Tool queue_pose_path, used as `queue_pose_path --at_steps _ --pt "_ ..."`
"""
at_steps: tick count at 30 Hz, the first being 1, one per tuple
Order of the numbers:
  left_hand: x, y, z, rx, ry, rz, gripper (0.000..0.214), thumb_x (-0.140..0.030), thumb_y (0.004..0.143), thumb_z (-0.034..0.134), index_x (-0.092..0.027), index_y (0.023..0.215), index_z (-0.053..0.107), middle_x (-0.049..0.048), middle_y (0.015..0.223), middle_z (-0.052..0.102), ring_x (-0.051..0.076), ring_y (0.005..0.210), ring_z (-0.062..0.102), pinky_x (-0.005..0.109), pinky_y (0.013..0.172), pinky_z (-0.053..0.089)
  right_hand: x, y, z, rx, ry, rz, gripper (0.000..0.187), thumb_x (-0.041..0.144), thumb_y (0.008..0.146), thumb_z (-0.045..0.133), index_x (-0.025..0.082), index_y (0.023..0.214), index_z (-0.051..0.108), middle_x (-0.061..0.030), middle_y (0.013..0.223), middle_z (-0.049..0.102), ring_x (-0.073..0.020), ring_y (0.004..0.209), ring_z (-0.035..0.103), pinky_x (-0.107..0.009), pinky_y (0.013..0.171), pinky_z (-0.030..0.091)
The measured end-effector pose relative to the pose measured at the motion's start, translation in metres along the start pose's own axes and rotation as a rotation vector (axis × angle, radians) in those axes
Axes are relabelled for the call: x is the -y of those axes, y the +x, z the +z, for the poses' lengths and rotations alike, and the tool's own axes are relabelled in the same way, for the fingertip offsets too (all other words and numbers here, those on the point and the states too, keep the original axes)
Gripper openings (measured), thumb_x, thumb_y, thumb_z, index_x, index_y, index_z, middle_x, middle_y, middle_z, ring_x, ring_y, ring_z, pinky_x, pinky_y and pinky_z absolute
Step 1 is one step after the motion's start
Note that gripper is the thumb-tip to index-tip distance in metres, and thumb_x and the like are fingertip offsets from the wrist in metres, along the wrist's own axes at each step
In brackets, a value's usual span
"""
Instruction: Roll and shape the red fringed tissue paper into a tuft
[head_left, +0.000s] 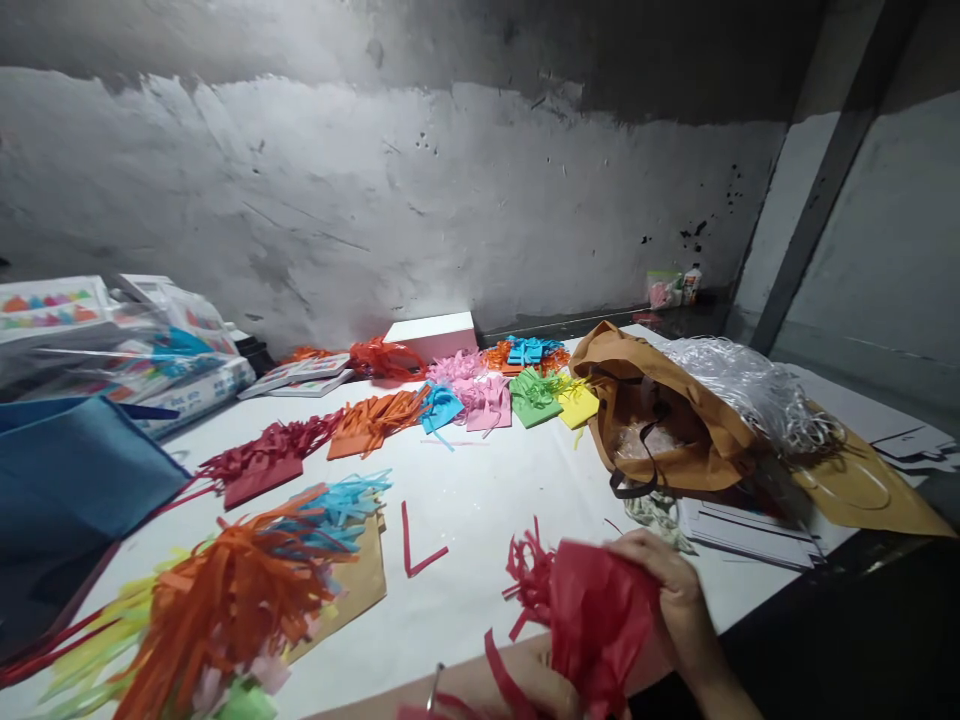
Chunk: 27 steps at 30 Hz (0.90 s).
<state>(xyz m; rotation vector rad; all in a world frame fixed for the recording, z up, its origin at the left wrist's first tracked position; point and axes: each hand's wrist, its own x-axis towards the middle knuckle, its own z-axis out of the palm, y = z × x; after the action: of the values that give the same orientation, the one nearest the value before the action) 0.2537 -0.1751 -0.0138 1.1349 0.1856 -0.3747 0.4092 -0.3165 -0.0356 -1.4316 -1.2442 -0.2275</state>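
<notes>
Red fringed tissue paper (604, 610) is held up between my two hands at the table's near edge. My right hand (670, 575) is closed on its upper right side, with the thumb along the top edge. Low in the view, my left hand (536, 685) grips its lower left part; some of those fingers are hidden by the paper. Loose red strips hang out at the left of the sheet and over my left hand. A thin ring or band shows on the left hand. Two cut red strips (409, 545) lie on the white table cover (480, 500).
An orange, blue and yellow fringe pile (232, 580) lies at left on brown paper. Several folded coloured fringes, including a dark red one (262, 480), line the back. An open brown bag (667, 420) and white string (750, 390) are at right; a blue bag (82, 470) stands left.
</notes>
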Motion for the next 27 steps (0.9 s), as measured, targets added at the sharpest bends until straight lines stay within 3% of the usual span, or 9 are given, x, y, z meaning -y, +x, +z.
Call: queue_pose_path --at_steps 2,4,7,10,15,19,22,24,27 --pt "-0.01 -0.003 -0.007 0.027 -0.021 -0.047 0.024 -0.03 0.068 0.08 -0.009 0.075 0.067 0.0005 0.06 0.063 0.009 0.048 0.055 0.02 0.047 0.043 0.0 0.005 -0.032 -0.111 -0.177 -0.087 0.027 0.021 0.099 0.056 0.028 0.121 0.07 -0.0049 0.099 0.069 -0.0173 0.094 0.066 -0.027 0.084 0.054" --pt "-0.027 -0.01 -0.014 0.014 0.006 -0.069 0.023 -0.029 0.064 0.076 -0.012 0.075 0.064 -0.0006 0.055 0.061 0.01 0.045 0.055 0.02 0.045 0.042 0.004 0.003 -0.064 -0.205 -0.601 -0.31 0.042 0.01 0.097 0.055 0.027 0.135 0.063 -0.0072 0.104 0.07 -0.0198 0.102 0.064 -0.035 0.1 0.047" --pt "-0.052 -0.025 -0.032 -0.087 0.172 -0.051 0.035 -0.03 0.066 0.072 -0.016 0.096 0.06 -0.0036 0.06 0.062 0.01 0.048 0.057 0.021 0.049 0.046 0.012 -0.009 -0.083 -0.084 -0.958 -0.477 0.055 -0.001 0.093 0.051 0.019 0.144 0.053 -0.0086 0.109 0.073 -0.0196 0.109 0.064 -0.039 0.117 0.033" --pt "-0.062 -0.047 -0.064 -0.218 0.37 -0.087 0.037 -0.034 0.068 0.065 -0.019 0.1 0.054 -0.0058 0.059 0.059 0.01 0.043 0.051 0.02 0.042 0.04 0.008 -0.025 -0.051 0.115 -0.916 -0.527 0.049 -0.001 0.095 0.035 0.013 0.135 0.06 -0.0085 0.12 0.072 -0.0191 0.116 0.064 -0.039 0.121 0.027" --pt "-0.045 -0.103 -0.114 -0.482 0.559 -0.11 0.029 -0.027 0.073 0.064 -0.018 0.099 0.056 -0.0006 0.069 0.065 0.015 0.057 0.058 0.023 0.049 0.045 -0.015 -0.061 0.05 0.181 -0.68 -0.508 0.046 0.0 0.09 0.034 0.012 0.116 0.069 -0.0059 0.121 0.073 -0.0201 0.12 0.063 -0.036 0.108 0.044" --pt "-0.014 -0.125 -0.097 -0.755 0.943 0.19 0.036 -0.019 0.086 0.058 -0.021 0.122 0.054 0.0117 0.123 0.063 0.026 0.115 0.058 0.038 0.093 0.051 -0.024 -0.084 0.083 0.187 -0.562 -0.33 0.049 0.002 0.083 0.038 0.013 0.12 0.068 -0.0054 0.123 0.072 -0.0176 0.12 0.062 -0.032 0.11 0.04" --pt "0.019 -0.102 -0.063 -0.601 1.385 0.434 0.045 -0.014 0.088 0.059 -0.024 0.131 0.054 0.0112 0.137 0.059 0.027 0.127 0.053 0.043 0.105 0.048 -0.023 -0.086 0.078 0.32 -0.572 -0.281 0.051 0.007 0.081 0.044 0.014 0.127 0.065 -0.0038 0.134 0.066 -0.0186 0.125 0.059 -0.031 0.114 0.034" --pt "0.039 -0.079 -0.047 -0.477 1.543 0.472 0.051 -0.017 0.087 0.067 -0.019 0.135 0.052 0.0124 0.139 0.06 0.031 0.128 0.053 0.048 0.107 0.047 -0.019 -0.081 0.069 0.404 -0.61 -0.291 0.054 0.008 0.08 0.047 0.014 0.131 0.063 -0.0024 0.139 0.063 -0.0187 0.127 0.058 -0.032 0.114 0.034" --pt "0.057 -0.055 -0.042 -0.49 1.618 0.428 0.039 -0.013 0.094 0.06 -0.018 0.133 0.054 0.0091 0.133 0.066 0.028 0.118 0.061 0.044 0.101 0.052 -0.01 -0.07 0.053 0.531 -0.726 -0.381 0.052 0.012 0.083 0.048 0.016 0.134 0.06 -0.0033 0.142 0.06 -0.0195 0.126 0.06 -0.033 0.102 0.046"
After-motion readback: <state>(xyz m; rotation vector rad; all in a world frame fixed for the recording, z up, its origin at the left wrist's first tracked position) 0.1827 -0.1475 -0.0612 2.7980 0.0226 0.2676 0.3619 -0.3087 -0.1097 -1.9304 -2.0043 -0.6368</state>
